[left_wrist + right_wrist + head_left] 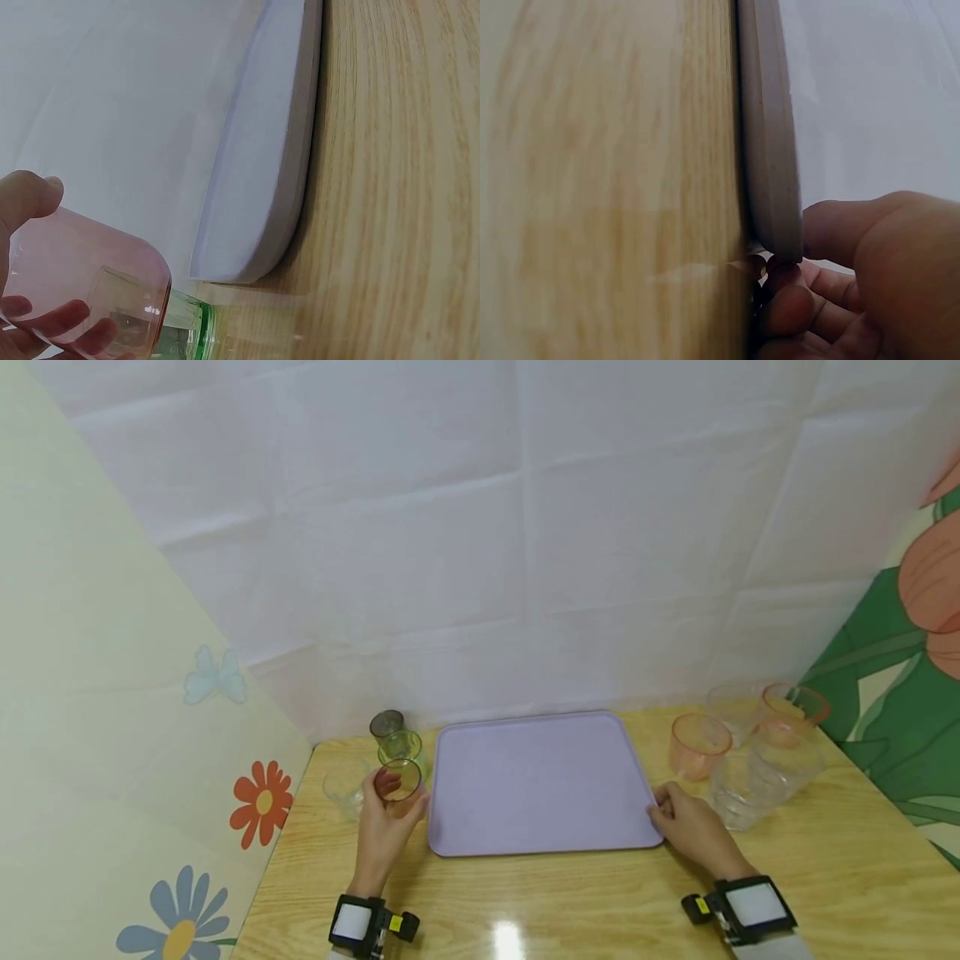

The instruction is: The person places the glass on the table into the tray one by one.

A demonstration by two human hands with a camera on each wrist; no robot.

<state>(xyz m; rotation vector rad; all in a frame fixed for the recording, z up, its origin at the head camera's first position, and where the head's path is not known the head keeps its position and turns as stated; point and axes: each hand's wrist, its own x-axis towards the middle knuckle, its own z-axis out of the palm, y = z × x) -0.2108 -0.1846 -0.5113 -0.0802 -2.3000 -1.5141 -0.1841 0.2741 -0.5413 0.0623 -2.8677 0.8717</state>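
Observation:
A pink-tinted clear cup (pixel 97 240) is in my left hand (pixel 381 835), thumb on one side and fingers curled round the other. In the left wrist view its base is lifted off the table. Just behind it stand a green cup (pixel 403 743) and a dark grey cup (pixel 387 723); a clear cup (pixel 345 787) is left of the hand. The lilac tray (pixel 540 785) lies flat between both hands. My right hand (pixel 692 828) pinches its near right corner, thumb above the rim and fingers at its underside.
On the right of the wooden table (pixel 480 902) an orange cup (pixel 697 752) stands beside several clear cups (pixel 738 797) and an orange-rimmed one (pixel 797 703). A white sheet (pixel 525 568) hangs behind the tray. A wall with painted flowers (pixel 258 802) borders the left side.

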